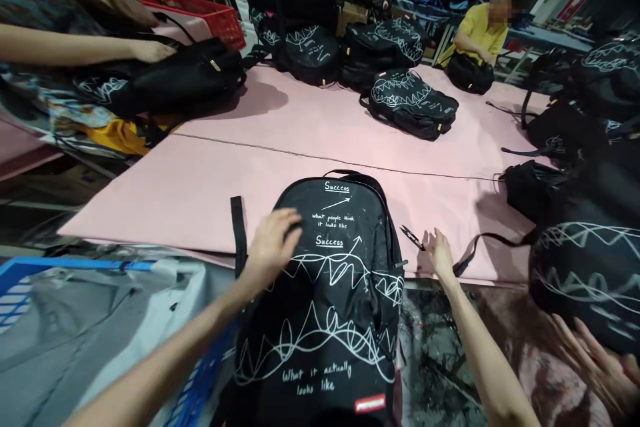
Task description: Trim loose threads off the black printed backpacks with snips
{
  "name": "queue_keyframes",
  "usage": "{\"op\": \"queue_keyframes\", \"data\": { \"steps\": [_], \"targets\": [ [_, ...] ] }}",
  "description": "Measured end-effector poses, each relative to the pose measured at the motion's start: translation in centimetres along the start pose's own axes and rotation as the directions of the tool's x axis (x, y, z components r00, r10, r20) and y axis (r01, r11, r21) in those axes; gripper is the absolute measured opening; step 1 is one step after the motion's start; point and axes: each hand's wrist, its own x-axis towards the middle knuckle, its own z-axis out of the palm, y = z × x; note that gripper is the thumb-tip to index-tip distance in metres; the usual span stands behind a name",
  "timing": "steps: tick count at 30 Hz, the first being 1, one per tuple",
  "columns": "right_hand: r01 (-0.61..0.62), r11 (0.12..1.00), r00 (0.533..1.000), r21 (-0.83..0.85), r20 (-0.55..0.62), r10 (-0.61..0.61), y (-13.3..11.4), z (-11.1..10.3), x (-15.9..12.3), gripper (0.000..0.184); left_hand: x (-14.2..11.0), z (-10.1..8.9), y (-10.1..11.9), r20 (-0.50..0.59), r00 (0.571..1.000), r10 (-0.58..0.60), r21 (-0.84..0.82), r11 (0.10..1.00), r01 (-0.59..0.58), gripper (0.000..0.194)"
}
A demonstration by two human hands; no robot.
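Observation:
A black backpack [330, 293] with white scribble print and the word "Success" lies face up at the near edge of a pink table [200, 180]. My left hand [273, 243] rests flat on its upper left side, fingers spread. My right hand [440, 253] lies open on the table just right of the backpack. Its fingertips are beside small black thread snips [413, 237], not gripping them. A loose black strap [237, 230] lies left of my left hand.
Several more black backpacks [413, 103] lie and pile up at the far side and right [585, 267]. One person's arms work on a bag [185, 77] at far left, near a red crate [210, 13]. Another person in yellow sits at the back. Someone's hand [595, 360] shows at bottom right. A blue crate [20, 280] is at lower left.

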Motion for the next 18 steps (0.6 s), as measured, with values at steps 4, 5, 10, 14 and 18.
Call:
{"op": "queue_keyframes", "data": {
  "steps": [4,5,10,14,18],
  "targets": [
    [-0.036,0.999,0.996,0.028,0.084,0.033,-1.7,2.1,1.7,0.034,6.9,0.7,-4.1,-0.004,0.977,-0.214,0.05,0.976,0.214,0.036],
    [-0.056,0.998,0.994,0.041,0.095,0.052,-2.0,2.3,1.9,0.029,8.4,1.2,-4.3,0.015,0.975,-0.222,0.019,0.975,0.222,0.037],
    [-0.169,0.967,0.981,0.192,0.127,0.146,-2.5,1.6,2.0,0.013,12.9,1.9,-1.7,0.196,0.96,-0.199,-0.187,0.954,0.236,0.038],
    [-0.221,0.87,0.975,0.441,0.133,0.18,-2.8,-1.1,0.8,0.026,8.9,-3.7,2.8,0.351,0.937,0.006,-0.337,0.934,0.12,0.027],
    [-0.201,0.705,0.979,0.68,0.163,0.121,-4.2,-4.8,-3.4,0.032,-3.8,-8.8,5.9,0.53,0.672,0.518,-0.43,0.847,-0.313,0.028]
  ]
}}
